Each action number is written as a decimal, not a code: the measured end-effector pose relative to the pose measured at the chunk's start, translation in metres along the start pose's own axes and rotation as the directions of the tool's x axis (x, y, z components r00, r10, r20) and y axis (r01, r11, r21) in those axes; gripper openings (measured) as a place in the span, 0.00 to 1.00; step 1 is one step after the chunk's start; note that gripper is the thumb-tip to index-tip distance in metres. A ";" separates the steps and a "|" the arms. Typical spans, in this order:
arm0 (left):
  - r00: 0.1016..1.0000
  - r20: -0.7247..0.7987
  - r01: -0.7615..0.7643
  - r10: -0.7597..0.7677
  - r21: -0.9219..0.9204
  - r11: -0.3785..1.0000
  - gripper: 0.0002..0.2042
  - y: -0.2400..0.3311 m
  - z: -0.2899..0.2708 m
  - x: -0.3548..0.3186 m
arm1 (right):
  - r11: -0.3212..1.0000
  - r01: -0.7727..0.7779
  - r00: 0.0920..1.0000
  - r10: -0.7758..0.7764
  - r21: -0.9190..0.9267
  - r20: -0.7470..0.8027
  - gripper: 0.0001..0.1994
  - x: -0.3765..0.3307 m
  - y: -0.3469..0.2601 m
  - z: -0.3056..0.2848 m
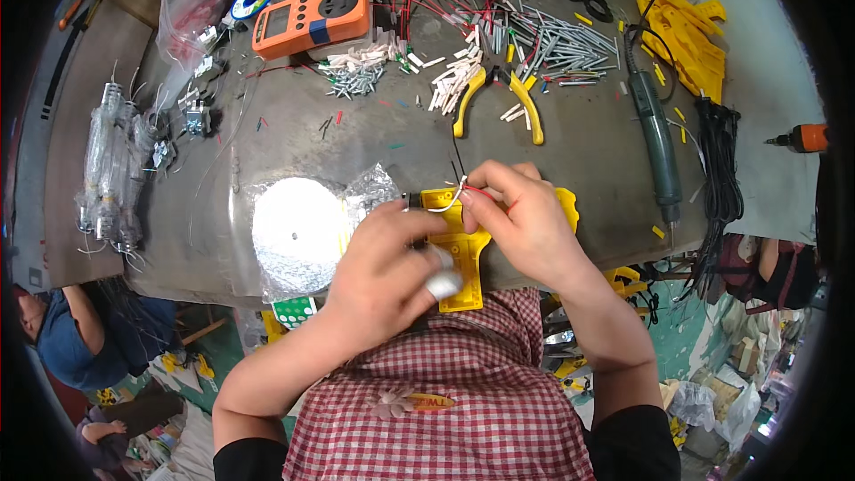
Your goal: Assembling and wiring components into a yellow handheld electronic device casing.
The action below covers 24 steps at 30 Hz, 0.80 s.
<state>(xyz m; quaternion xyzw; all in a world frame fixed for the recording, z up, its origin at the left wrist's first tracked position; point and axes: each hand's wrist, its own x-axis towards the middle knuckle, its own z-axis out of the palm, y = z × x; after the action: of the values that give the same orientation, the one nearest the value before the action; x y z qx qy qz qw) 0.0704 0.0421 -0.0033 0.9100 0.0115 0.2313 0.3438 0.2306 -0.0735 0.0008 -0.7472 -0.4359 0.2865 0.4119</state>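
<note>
A yellow pistol-shaped plastic housing half lies hollow side up at the near edge of the table, between my hands. My right hand is closed, thumb and forefinger pinching thin wires at the housing's upper end. A white wire curves from that pinch toward the left, and a bit of red wire shows against the palm. Over the housing's left side hovers my left hand, slightly blurred, fingers apart, with no object visible in them. White wraps cover two of its fingertips.
Yellow-handled pliers lie ahead, beside heaps of metal rods and small white sleeves. A shiny foil disc is at left, an orange meter behind it. An electric screwdriver and black cables lie right.
</note>
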 end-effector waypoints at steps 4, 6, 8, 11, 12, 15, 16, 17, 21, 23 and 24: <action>0.986 0.068 0.138 -0.155 0.213 0.967 0.10 -0.004 -0.005 0.035 | 0.998 0.070 0.986 -0.069 0.003 -0.150 0.07 -0.006 0.005 0.007; 0.984 0.096 0.123 -0.147 0.216 0.969 0.10 -0.015 -0.006 0.034 | 0.991 0.128 0.967 -0.134 -0.039 -0.217 0.07 -0.004 0.005 0.004; 0.920 0.099 0.393 -0.380 -0.200 0.898 0.09 -0.028 -0.015 0.026 | 0.991 0.097 0.968 -0.116 -0.094 -0.221 0.07 -0.006 0.002 0.006; 0.839 0.113 0.526 -0.533 -0.422 0.738 0.07 -0.028 -0.018 0.026 | 0.978 0.169 0.953 -0.195 -0.125 -0.231 0.07 0.001 -0.002 0.015; 0.832 0.114 0.536 -0.543 -0.418 0.734 0.06 -0.028 -0.019 0.026 | 0.979 0.168 0.954 -0.192 -0.119 -0.230 0.07 0.001 -0.003 0.016; 0.807 0.140 0.575 -0.574 -0.412 0.707 0.07 -0.030 -0.020 0.028 | 0.970 0.206 0.950 -0.230 -0.130 -0.213 0.06 0.003 -0.006 0.021; 0.804 0.144 0.576 -0.578 -0.433 0.693 0.08 -0.031 -0.019 0.028 | 0.971 0.202 0.951 -0.226 -0.126 -0.211 0.06 0.004 -0.006 0.020; 0.801 0.148 0.580 -0.580 -0.433 0.690 0.08 -0.032 -0.018 0.027 | 0.971 0.197 0.958 -0.219 -0.133 -0.184 0.06 0.003 -0.007 0.018; 0.804 0.141 0.551 -0.578 -0.543 0.633 0.09 -0.034 -0.015 0.026 | 0.968 0.196 0.969 -0.215 -0.154 -0.118 0.06 0.005 -0.009 0.014; 0.800 0.153 0.556 -0.581 -0.555 0.619 0.09 -0.031 -0.015 0.029 | 0.970 0.203 0.969 -0.219 -0.134 -0.117 0.06 0.004 -0.005 0.015; 0.762 0.208 0.596 -0.614 -0.596 0.538 0.09 -0.025 -0.016 0.032 | 0.970 0.214 0.967 -0.226 -0.112 -0.114 0.07 0.004 -0.003 0.015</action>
<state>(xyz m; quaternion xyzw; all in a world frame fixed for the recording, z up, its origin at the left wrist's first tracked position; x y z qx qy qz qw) 0.0954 0.0771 0.0051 0.6756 0.2511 0.1001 0.6859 0.2190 -0.0639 -0.0039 -0.7301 -0.5029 0.1692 0.4306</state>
